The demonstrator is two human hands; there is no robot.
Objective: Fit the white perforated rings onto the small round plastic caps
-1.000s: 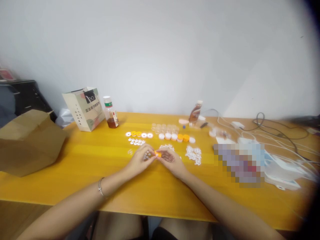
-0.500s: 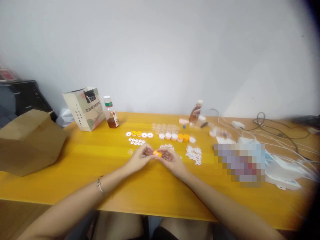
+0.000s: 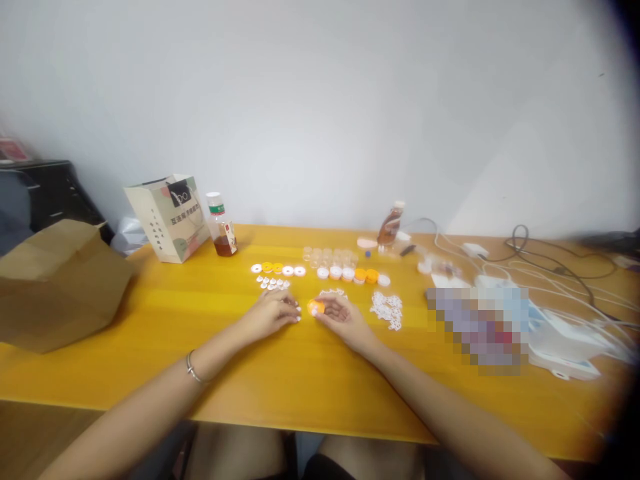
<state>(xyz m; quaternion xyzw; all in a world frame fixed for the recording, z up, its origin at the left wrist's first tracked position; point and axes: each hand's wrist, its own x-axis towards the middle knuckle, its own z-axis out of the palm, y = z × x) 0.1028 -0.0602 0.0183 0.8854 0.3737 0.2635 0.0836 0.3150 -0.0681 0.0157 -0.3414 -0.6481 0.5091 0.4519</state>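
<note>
Moved: left hand (image 3: pixel 274 312) has let go of the orange cap (image 3: pixel 315 307) and dropped flat onto the table (image 3: pixel 150 320), just left of it.
Left hand: palm down, fingers loosely spread, holding nothing, fingertips beside a few small white bits.
Right hand: right hand (image 3: pixel 339 313) palm up, fingers curled, pinching the orange cap at its fingertips.
Cap spot: just above the tabletop, between both hands, nearer the right.
Containers: row of clear little jars (image 3: pixel 330 255) behind the hands; can't tell if anything's inside. Tea bottle (image 3: pixel 222 227) about a third full of brown liquid. Paper bag (image 3: pixel 169 217) upright, contents hidden.
Nearby: row of white and orange caps (image 3: pixel 353 274), pile of white rings (image 3: pixel 387 310).
Hard to see: pixelated patch at right, cables blurry.
</note>
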